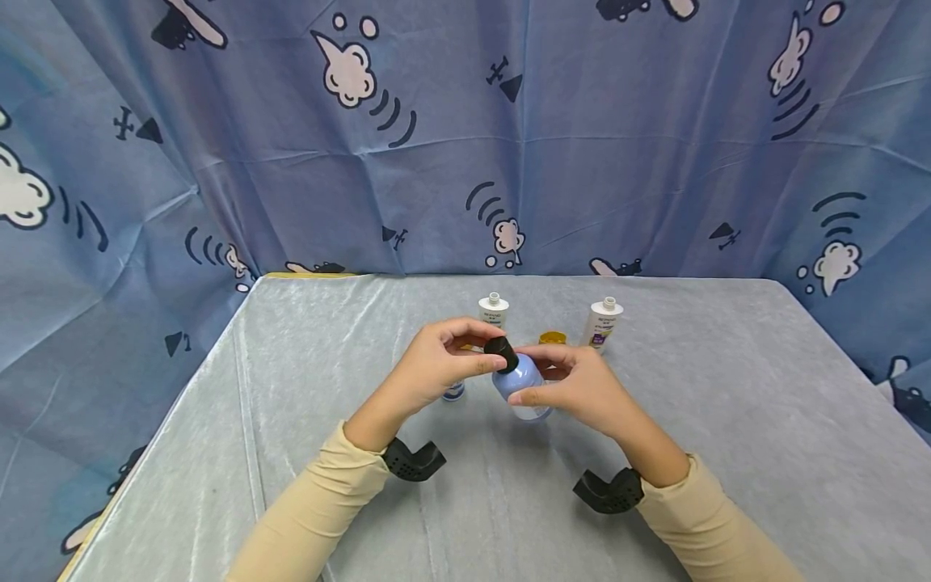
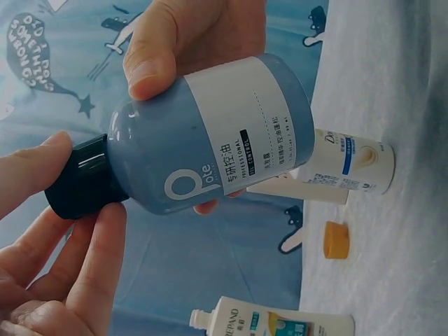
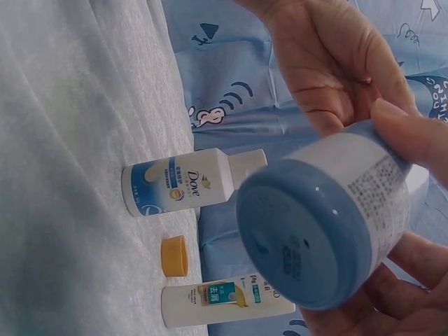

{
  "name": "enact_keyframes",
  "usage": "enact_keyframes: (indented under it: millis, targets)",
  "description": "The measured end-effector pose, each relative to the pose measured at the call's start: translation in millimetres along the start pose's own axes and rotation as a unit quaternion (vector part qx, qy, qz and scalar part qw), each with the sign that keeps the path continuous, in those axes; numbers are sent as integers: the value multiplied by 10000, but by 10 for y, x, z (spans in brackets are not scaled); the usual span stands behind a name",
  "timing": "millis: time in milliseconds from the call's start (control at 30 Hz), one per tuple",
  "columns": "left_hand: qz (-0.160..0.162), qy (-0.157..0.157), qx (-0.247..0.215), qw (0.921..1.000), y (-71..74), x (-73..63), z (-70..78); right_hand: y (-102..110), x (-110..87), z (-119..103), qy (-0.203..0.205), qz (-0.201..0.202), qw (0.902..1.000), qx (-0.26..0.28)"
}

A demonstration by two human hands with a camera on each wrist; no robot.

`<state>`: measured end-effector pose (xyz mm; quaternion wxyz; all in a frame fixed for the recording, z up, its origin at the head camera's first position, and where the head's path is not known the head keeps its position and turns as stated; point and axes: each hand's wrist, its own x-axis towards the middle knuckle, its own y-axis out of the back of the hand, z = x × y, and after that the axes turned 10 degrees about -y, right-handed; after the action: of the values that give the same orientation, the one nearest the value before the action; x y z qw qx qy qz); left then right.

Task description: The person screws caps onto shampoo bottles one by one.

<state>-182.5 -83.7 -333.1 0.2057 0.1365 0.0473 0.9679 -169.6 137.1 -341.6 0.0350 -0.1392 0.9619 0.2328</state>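
Between my hands a blue bottle (image 1: pixel 518 378) with a white label is held tilted above the table. My left hand (image 1: pixel 429 364) pinches its black cap (image 2: pixel 80 178) between thumb and fingertips; the cap sits on the bottle's neck. With thumb on one side and fingers on the other, my right hand (image 1: pixel 585 384) grips the bottle's body. The right wrist view shows the bottle's blue base (image 3: pixel 301 238) facing that camera. Behind my left hand stands a white and blue Dove bottle (image 3: pixel 185 182), mostly hidden in the head view.
Two white bottles with bare necks, a left one (image 1: pixel 494 309) and a right one (image 1: pixel 602 322), stand farther back on the grey cloth-covered table (image 1: pixel 727 404). A yellow cap (image 1: pixel 553 338) lies between them. A blue patterned curtain (image 1: pixel 618 162) hangs behind the table.
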Motion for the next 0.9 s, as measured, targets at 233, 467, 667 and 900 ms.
enact_keyframes:
  millis: [233,467,667,900]
  targets:
    - [-205,-184,-81,9996,16,-8,4,7,-2,1,-48,-54,10000,-31]
    - [-473,-363,-130,9981,29,-9,-1,3,-1,2,-114,-107,9999,-30]
    - [-546,-283,-170,9980,37,-16,30,2,-6,-4,-118,-150,9998,37]
    - [-89,132,-71,9998,53,-17,47,1,2,-7,-45,-163,9998,80]
